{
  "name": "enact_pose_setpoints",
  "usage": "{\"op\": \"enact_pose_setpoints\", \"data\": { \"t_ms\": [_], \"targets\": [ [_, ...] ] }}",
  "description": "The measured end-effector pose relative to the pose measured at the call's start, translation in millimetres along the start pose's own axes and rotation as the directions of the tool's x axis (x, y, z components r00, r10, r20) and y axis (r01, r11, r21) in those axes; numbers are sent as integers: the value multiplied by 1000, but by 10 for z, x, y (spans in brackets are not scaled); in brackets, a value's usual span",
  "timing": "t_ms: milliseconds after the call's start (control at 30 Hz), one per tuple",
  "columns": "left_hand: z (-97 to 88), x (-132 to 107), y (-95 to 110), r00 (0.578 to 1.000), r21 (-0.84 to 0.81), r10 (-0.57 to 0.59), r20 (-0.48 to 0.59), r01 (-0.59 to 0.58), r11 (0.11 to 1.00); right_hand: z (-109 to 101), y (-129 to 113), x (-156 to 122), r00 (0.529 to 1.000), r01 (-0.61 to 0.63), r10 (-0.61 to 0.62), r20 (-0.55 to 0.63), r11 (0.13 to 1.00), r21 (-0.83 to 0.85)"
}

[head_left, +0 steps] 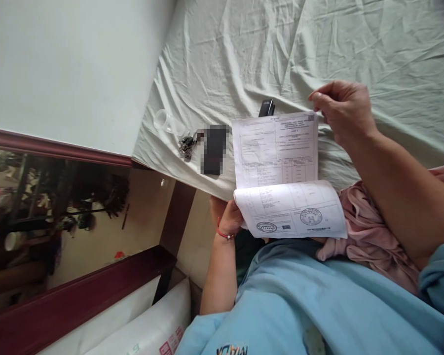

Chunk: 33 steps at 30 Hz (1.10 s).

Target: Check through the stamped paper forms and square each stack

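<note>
Pinching a top corner between thumb and fingertips, the right hand (pixel 342 111) holds the white printed paper form (pixel 277 148) open, wrist bent and forearm slanting in from four o'clock, seemingly to expose the stamped lower part. The left hand (pixel 230 219), red cord (pixel 224 235) at its wrist, grips the form's edge at eight o'clock, propping it over the lap. Toward ten o'clock, a black phone (pixel 213 149), bunch of metal keys (pixel 187 144) and clear plastic cup (pixel 165 120) lie on the wrinkled pale green bedsheet (pixel 244 44).
</note>
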<state>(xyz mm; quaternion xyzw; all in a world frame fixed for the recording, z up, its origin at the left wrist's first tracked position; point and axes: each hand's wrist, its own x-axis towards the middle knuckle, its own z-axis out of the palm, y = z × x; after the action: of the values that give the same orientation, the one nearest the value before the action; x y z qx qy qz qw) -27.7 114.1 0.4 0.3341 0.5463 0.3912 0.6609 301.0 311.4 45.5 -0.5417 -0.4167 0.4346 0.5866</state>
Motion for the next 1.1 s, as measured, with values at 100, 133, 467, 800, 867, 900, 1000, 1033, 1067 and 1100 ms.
{"op": "enact_pose_setpoints", "data": {
  "t_ms": [100,133,467,800,867,900,1000,1033,1067,1100],
  "targets": [
    [9,-3,12,1000,-2,0,1,0,1000,12,28,20,996,53,-65,-61,981,-186],
    [12,-2,14,1000,-4,-2,2,2,1000,14,24,16,995,56,-72,-62,971,-234],
    [14,-4,-2,1000,-15,6,-5,-6,1000,11,-106,-72,999,-19,32,25,916,-401],
    [-7,10,-20,1000,-6,-10,-7,10,1000,-53,-18,-34,988,100,-37,152,896,-434],
    [-7,10,-25,1000,-2,-17,-14,17,1000,-59,8,-33,983,116,-44,179,901,-418],
    [-5,10,-25,1000,1,-14,-18,14,1000,-60,19,-34,982,120,-48,183,904,-410],
    [1,6,-22,1000,5,0,-17,0,1000,-58,43,-35,981,133,-65,182,910,-393],
    [4,5,-21,1000,5,2,-14,-2,1000,-57,46,-35,981,136,-69,182,912,-387],
    [6,4,-20,1000,4,2,-12,-2,1000,-56,46,-37,981,139,-73,182,914,-381],
    [7,3,-19,1000,5,-1,-11,1,1000,-55,43,-39,980,143,-77,183,914,-379]
  ]
}}
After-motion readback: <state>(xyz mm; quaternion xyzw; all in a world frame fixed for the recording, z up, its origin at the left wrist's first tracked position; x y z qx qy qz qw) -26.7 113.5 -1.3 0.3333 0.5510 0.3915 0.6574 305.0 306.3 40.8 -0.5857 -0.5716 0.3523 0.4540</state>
